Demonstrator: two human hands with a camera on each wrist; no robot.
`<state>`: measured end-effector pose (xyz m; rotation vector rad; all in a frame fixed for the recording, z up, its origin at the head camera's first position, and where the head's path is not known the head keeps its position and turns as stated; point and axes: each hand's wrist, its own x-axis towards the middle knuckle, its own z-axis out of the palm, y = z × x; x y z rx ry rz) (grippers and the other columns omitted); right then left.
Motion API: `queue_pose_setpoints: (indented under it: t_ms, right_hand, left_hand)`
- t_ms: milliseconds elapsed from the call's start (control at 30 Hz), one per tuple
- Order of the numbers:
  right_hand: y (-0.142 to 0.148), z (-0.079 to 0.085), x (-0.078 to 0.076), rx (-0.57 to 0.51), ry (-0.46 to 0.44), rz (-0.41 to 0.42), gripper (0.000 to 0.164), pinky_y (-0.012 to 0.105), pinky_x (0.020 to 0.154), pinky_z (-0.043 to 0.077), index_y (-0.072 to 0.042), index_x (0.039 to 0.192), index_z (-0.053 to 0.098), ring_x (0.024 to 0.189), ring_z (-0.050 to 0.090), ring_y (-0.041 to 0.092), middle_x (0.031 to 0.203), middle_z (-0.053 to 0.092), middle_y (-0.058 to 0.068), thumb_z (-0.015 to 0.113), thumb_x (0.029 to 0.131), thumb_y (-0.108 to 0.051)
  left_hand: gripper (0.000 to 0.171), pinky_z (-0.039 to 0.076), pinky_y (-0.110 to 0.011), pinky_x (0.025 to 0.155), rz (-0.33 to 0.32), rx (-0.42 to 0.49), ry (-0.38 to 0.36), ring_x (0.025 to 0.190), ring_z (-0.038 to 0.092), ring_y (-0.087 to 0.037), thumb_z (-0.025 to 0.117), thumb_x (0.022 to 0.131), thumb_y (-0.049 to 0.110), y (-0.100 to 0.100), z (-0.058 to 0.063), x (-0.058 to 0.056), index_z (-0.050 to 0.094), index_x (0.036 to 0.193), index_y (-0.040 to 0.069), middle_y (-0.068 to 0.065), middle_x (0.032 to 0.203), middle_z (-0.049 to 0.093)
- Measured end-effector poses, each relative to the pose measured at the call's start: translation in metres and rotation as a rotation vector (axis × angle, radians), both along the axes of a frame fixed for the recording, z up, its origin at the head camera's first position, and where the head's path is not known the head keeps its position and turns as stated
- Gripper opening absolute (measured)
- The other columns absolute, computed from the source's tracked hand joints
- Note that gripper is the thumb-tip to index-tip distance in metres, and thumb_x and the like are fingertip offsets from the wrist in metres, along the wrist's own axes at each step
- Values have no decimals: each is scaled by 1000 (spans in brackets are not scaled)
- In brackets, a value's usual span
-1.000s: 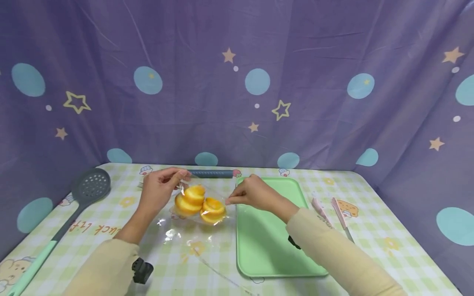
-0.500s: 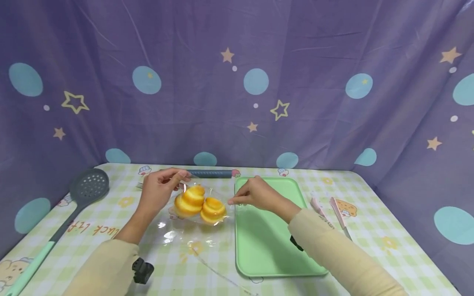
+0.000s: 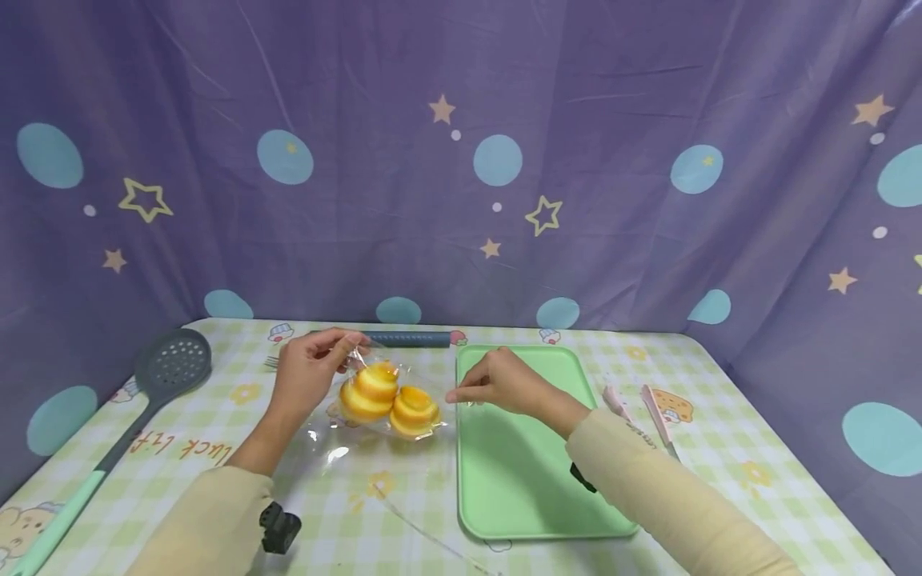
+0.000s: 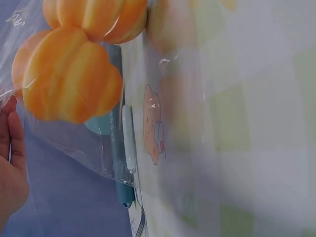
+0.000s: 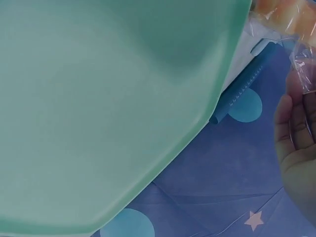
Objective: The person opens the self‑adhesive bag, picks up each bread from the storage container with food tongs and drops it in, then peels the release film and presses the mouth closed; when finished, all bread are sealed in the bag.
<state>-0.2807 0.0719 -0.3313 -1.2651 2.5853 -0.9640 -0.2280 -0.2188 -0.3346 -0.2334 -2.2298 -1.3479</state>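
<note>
A clear plastic bag (image 3: 338, 454) holds two yellow-orange, bun-like pieces (image 3: 414, 412), rounded and tiered from the head, lobed like little pumpkins in the left wrist view. My left hand (image 3: 311, 370) pinches the bag's upper left corner between thumb and fingers. On the other side, my right hand (image 3: 507, 384) pinches the bag's right edge with its fingertips, over the left side of a green tray (image 3: 533, 488). The film is stretched between both hands. In the right wrist view, crumpled film (image 5: 303, 64) shows at the right fingertips. Whether the bag's mouth is open cannot be made out.
A grey skimmer (image 3: 175, 364) with a mint handle lies at the left. Behind the bag is a dark blue ridged bar (image 3: 414, 339); fork tines (image 3: 271, 362) show beside the left hand. Right of the tray lies a pink-handled knife (image 3: 657, 408). A thin pale strip (image 3: 425, 530) lies in front.
My right hand has drifted slightly right, with its fingertips still on the bag's edge. The glints on the film have shifted. My left hand stays almost where it was.
</note>
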Motion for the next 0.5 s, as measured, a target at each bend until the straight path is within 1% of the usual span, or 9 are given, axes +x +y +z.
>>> queue_pose_setpoints:
  t_ms: [167, 233, 400, 500]
  right_hand:
    - [0, 1, 1, -20, -26, -4, 20, 24, 59, 54, -9, 86, 83, 69, 71, 29, 77, 76, 5, 78, 91, -28]
    - [1, -1, 1, -26, -41, 4, 19, 24, 60, 54, -8, 88, 83, 70, 70, 29, 77, 76, 4, 78, 91, -26]
    - [9, -4, 1, -34, -101, 11, 15, 24, 59, 51, -6, 96, 82, 72, 68, 33, 80, 76, 6, 76, 93, -20]
    - [11, -5, 2, -50, -130, 10, 16, 24, 60, 51, -5, 98, 82, 74, 69, 33, 83, 76, 9, 75, 94, -19]
  left_hand:
    - [25, 56, -20, 63, -6, 22, -8, 66, 64, -9, 66, 102, 23, -2, 0, -2, 79, 102, 2, -14, 93, 76]
    - [26, 56, -20, 64, -6, 46, -12, 67, 67, -9, 65, 102, 22, -3, 0, -3, 78, 103, 0, -13, 93, 77]
    - [27, 56, -21, 64, 11, 67, -29, 67, 65, -11, 64, 103, 22, -9, -2, -3, 77, 105, -2, -14, 94, 76]
    - [28, 56, -21, 64, 5, 60, -34, 66, 63, -11, 63, 103, 22, -10, -2, -3, 77, 106, -2, -16, 97, 75]
